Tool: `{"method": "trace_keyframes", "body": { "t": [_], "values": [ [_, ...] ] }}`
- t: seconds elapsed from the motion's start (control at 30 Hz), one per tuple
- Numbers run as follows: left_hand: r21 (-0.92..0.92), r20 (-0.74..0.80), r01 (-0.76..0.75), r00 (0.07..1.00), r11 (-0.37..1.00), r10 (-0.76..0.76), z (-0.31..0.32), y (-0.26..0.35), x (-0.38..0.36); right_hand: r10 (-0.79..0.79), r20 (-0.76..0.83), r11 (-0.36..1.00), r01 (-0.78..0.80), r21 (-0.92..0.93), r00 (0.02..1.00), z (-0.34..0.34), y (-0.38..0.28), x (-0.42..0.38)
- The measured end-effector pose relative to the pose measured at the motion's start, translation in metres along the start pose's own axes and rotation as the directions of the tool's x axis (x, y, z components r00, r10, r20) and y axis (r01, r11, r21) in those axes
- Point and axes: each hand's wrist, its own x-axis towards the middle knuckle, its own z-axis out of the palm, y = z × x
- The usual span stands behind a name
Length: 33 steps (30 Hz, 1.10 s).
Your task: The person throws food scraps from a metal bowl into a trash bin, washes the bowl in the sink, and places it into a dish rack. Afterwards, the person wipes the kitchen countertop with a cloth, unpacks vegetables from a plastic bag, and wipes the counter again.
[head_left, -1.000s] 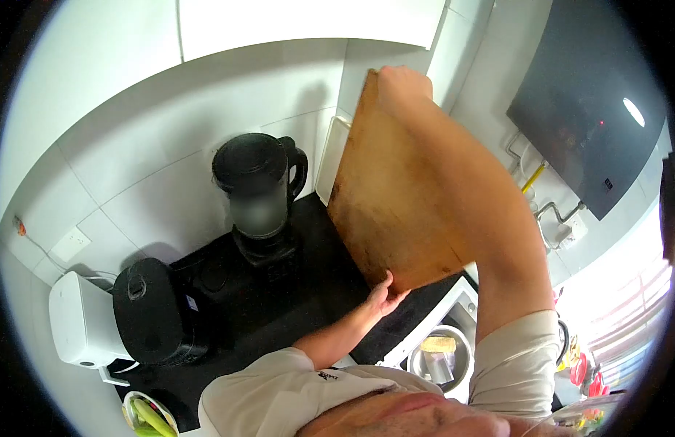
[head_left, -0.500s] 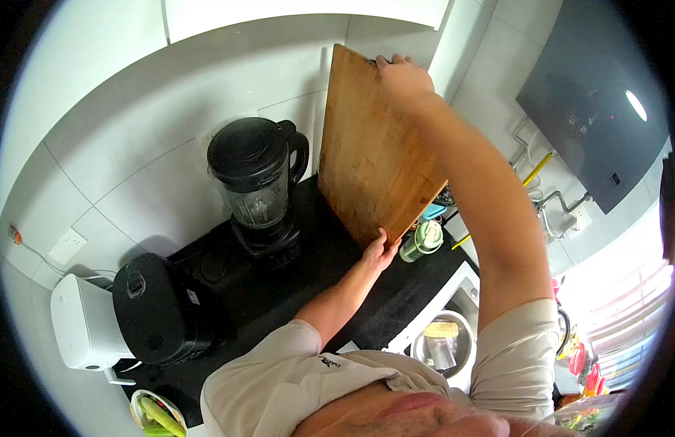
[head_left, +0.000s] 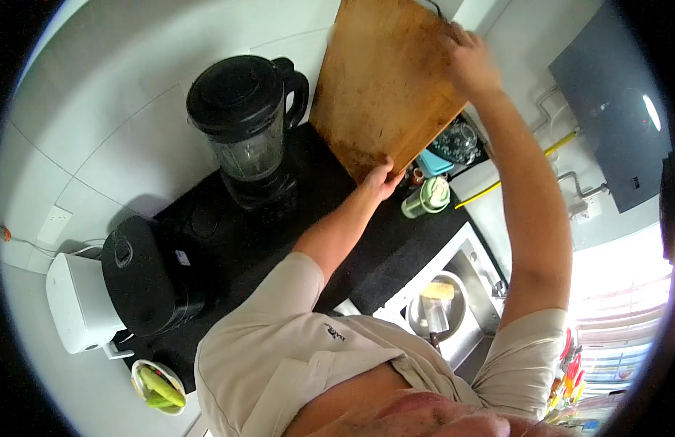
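A large wooden cutting board stands tilted on edge above the dark counter, its broad face toward me. My left hand is closed on its lower edge, thumb on the face and fingers behind. At the upper right corner, close to a dark metal handle, my right hand grips the board with its fingers hooked over the edge. Left of the board is a blender with a black lid and handle. A green lidded cup stands just right of my left hand.
A black appliance and a white one sit at the left, near a bowl of green vegetables. On the right, a sink holds a metal bowl with a knife inside. A grey wall unit hangs beyond my right arm.
The board has swung so its top leans further right, with my right hand moving rightward along with it. A dark patterned item and a blue container behind it show more. The view has shifted.
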Motion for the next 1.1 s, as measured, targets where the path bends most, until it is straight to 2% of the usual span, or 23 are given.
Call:
{"method": "trace_keyframes", "body": {
  "t": [0.07,0.2,0.27,0.33,0.37,0.47,0.5,0.53,0.6,0.67,0.73,0.8,0.83,0.87,0.93,0.97,1.0,1.03,1.07,1.1],
  "values": [
    [0.019,0.043,0.034,0.998,0.999,-0.035,-0.01,0.001,0.03,-0.017,-0.071,1.0,0.018,0.009,0.997,0.008,0.004,-0.004],
    [0.073,0.12,0.056,0.991,0.996,-0.065,-0.005,0.002,0.034,0.081,0.137,0.997,-0.081,-0.001,0.987,-0.031,-0.012,-0.019],
    [0.119,0.219,-0.043,0.976,0.992,0.016,-0.011,-0.003,0.032,0.077,0.063,0.993,-0.082,0.086,0.995,-0.034,-0.011,-0.034],
    [0.144,0.115,0.012,0.993,0.99,-0.029,-0.003,0.003,-0.002,0.084,-0.052,0.984,-0.075,0.159,0.995,-0.059,-0.019,-0.057],
    [0.211,0.155,0.029,0.986,0.977,-0.063,-0.01,0.004,0.004,0.064,-0.13,0.983,-0.04,0.181,0.989,-0.072,-0.022,-0.072],
    [0.451,0.127,0.027,0.987,0.892,-0.094,-0.029,-0.009,-0.045,0.119,-0.142,0.973,-0.087,0.215,0.983,-0.093,-0.026,-0.154],
    [0.493,-0.011,0.108,0.993,0.863,-0.118,-0.042,-0.019,-0.055,0.178,-0.087,0.931,-0.14,0.338,0.98,-0.098,-0.031,-0.188],
    [0.493,0.078,0.15,0.973,0.857,-0.215,-0.069,-0.027,-0.062,0.232,-0.027,0.869,-0.195,0.455,0.972,-0.101,-0.04,-0.226],
    [0.49,0.216,0.262,0.888,0.832,-0.406,-0.127,-0.047,-0.087,0.343,0.197,0.688,-0.388,0.613,0.919,-0.113,-0.068,-0.304],
    [0.533,0.068,0.401,0.857,0.745,-0.51,-0.171,-0.077,-0.113,0.349,0.452,0.474,-0.57,0.671,0.821,-0.116,-0.101,-0.382],
    [0.435,-0.086,0.52,0.837,0.735,-0.541,-0.195,-0.124,-0.128,0.311,0.44,0.456,-0.538,0.709,0.842,-0.12,-0.141,-0.43],
    [0.45,0.012,0.612,0.724,0.65,-0.69,-0.175,-0.165,-0.166,0.12,0.336,0.543,-0.345,0.766,0.934,-0.135,-0.165,-0.443],
    [0.397,0.063,0.673,0.658,0.624,-0.75,-0.18,-0.195,-0.155,0.088,0.357,0.519,-0.349,0.781,0.93,-0.135,-0.171,-0.453],
    [0.412,0.171,0.644,0.64,0.644,-0.749,-0.161,-0.218,-0.167,0.22,0.449,0.529,-0.492,0.692,0.866,-0.123,-0.185,-0.496],
    [0.605,0.088,0.364,0.853,0.708,-0.514,-0.137,-0.253,-0.168,0.446,0.504,0.566,-0.669,0.481,0.74,-0.113,-0.164,-0.555],
    [0.651,0.068,0.301,0.891,0.697,-0.448,-0.126,-0.267,-0.17,0.494,0.679,0.64,-0.756,0.139,0.543,-0.11,-0.155,-0.601],
    [0.691,0.041,0.251,0.923,0.677,-0.383,-0.123,-0.281,-0.173,0.56,0.78,0.664,-0.715,-0.219,0.281,-0.118,-0.148,-0.644],
    [0.803,0.076,0.17,0.922,0.571,-0.38,-0.133,-0.296,-0.168,0.554,0.832,0.549,-0.735,-0.399,-0.037,-0.145,-0.134,-0.653],
    [0.893,0.121,0.074,0.911,0.445,-0.393,-0.145,-0.312,-0.165,0.56,0.827,0.403,-0.86,-0.313,-0.039,-0.169,-0.121,-0.67],
    [0.95,0.068,0.06,0.918,0.305,-0.39,-0.158,-0.329,-0.171,0.623,0.775,0.315,-0.94,-0.128,0.103,-0.186,-0.117,-0.69]
  ]
}}
